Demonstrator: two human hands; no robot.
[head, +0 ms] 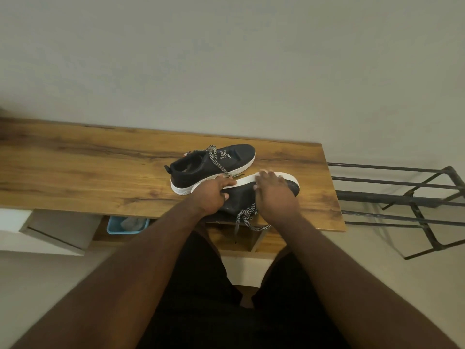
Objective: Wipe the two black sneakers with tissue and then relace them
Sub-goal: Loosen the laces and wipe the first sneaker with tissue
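Even, soft indoor light, moderately bright; source direction unclear. Wall flat grey-green, no hotspots. Wooden surface shows mild sheen, no hard glare. Soft shadow under surface edge toward 7 o'clock. Wide-angle distortion: surface edges bow, metal rack at 3 o'clock splays outward. Right hand fingers motion-blurred. Far left corner at 9 o'clock smeared, soft.

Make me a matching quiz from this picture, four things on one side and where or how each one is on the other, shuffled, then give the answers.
Things:
1. far sneaker
2. near sneaker
3. blue bin
4. metal rack

States:
A. under the tabletop
B. tipped on its side, both hands on it
C. right of the table
D. upright on its sole

Pairs: 1-D, 2-B, 3-A, 4-C
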